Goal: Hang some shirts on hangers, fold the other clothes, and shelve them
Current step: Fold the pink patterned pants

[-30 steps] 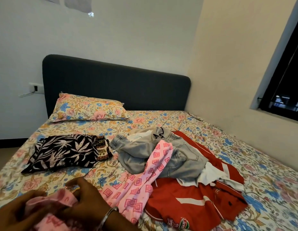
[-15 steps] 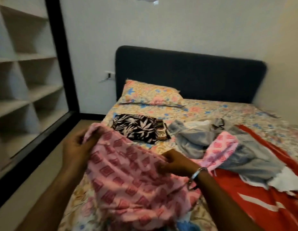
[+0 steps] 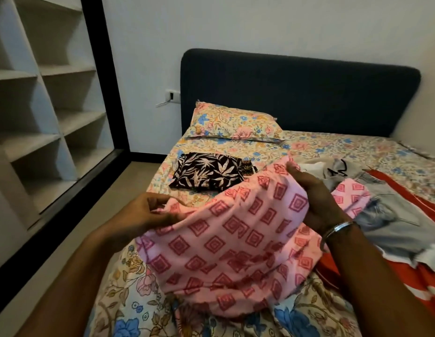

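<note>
A pink garment with red square print [image 3: 236, 242] is lifted over the near edge of the bed. My left hand [image 3: 148, 212] pinches its left edge, and my right hand [image 3: 313, 198] grips its upper right part, a bracelet on that wrist. Behind it a folded black leaf-print garment [image 3: 209, 175] lies flat on the floral bedsheet [image 3: 333, 147]. To the right lies a heap with grey denim [image 3: 391, 215], a grey top [image 3: 338, 173] and a red garment with white stripes [image 3: 420, 283].
White shelving [image 3: 41, 113] with bare compartments stands on the left behind a black frame [image 3: 99, 76]. A strip of floor [image 3: 89, 227] runs between shelving and bed. A floral pillow [image 3: 233, 124] leans near the dark headboard [image 3: 296, 93].
The pink garment has been raised from the bed and spread wider between my hands. My right hand moved up and right along the cloth. The view swung left, bringing the shelving in.
</note>
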{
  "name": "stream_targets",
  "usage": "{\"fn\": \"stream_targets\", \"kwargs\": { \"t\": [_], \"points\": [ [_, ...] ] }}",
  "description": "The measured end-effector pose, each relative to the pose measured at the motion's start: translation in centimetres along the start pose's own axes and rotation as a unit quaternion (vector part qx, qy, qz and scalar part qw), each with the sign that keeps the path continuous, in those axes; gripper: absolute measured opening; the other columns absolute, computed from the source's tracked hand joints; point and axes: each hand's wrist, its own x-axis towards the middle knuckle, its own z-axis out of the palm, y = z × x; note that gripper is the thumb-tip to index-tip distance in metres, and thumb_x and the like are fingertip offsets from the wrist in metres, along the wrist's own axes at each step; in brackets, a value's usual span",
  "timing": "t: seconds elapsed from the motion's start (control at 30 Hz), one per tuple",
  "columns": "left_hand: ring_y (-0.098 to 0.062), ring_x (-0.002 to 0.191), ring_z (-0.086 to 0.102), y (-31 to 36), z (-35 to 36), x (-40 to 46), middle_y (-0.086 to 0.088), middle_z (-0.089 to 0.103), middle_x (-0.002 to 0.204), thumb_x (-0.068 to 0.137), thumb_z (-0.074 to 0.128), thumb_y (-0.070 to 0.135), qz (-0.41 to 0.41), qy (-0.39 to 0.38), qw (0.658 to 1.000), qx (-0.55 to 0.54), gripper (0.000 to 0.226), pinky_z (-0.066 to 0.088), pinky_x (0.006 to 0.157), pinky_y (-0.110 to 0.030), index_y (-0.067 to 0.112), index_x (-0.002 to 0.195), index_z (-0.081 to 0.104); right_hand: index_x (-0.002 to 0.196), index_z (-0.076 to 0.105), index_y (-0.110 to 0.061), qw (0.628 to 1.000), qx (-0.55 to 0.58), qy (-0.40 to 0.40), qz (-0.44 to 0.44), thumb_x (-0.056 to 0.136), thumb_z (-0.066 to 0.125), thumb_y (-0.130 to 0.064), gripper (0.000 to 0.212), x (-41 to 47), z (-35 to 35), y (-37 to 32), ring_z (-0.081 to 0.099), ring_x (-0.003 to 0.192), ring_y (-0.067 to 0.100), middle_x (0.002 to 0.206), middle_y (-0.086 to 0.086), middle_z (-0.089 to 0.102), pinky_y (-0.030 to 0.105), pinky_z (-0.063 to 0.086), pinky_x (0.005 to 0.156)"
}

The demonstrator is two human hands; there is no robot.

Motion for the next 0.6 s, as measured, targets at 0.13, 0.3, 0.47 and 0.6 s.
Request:
{"fn": "stream_targets", "kwargs": {
  "t": [0.13,0.3,0.47,0.6],
  "points": [
    [-0.031,0.081,0.077,-1.1,0.9,1.5,-0.014,0.078,0.095,0.089,0.070,0.029,0.001,0.225,0.966,-0.130,0.030,0.064,0.061,-0.037,0.020,0.117,0.064,0.078,0.075,-0.008,0.974,-0.207,0.091,-0.015,0.098,0.061,-0.032,0.035,0.4,-0.2,1.3,0.067,0.066,0.023,0.080,0.015,0.073,0.034,0.053,0.062],
    [-0.029,0.070,0.076,-2.0,2.7,2.6,-0.010,0.077,0.084,0.093,0.070,0.023,0.043,0.397,0.910,-0.113,0.023,0.063,0.061,-0.045,0.014,0.114,0.065,0.085,0.069,0.003,0.957,-0.231,0.175,-0.014,0.089,0.071,-0.044,0.047,1.5,0.9,2.6,0.065,0.063,0.029,0.074,0.020,0.070,0.034,0.047,0.063],
    [-0.029,0.067,0.074,-1.7,7.1,3.3,-0.012,0.075,0.078,0.097,0.066,0.032,0.083,0.422,0.894,-0.123,0.011,0.062,0.067,-0.051,0.022,0.101,0.062,0.060,0.058,-0.012,0.878,-0.339,0.279,-0.191,0.095,0.063,-0.041,0.046,1.0,6.3,6.1,0.044,0.047,0.017,0.051,0.001,0.050,0.034,0.036,0.047],
    [-0.001,0.070,0.066,-2.2,12.0,3.4,0.006,0.071,0.082,0.101,0.055,0.041,0.154,0.391,0.904,0.074,0.013,0.049,0.056,-0.020,0.029,0.100,0.061,0.068,0.063,-0.009,0.881,-0.448,0.085,-0.122,0.096,0.050,-0.055,0.056,0.1,10.1,11.3,0.055,0.051,0.020,0.059,0.001,0.063,0.038,0.047,0.048]
  ]
}}
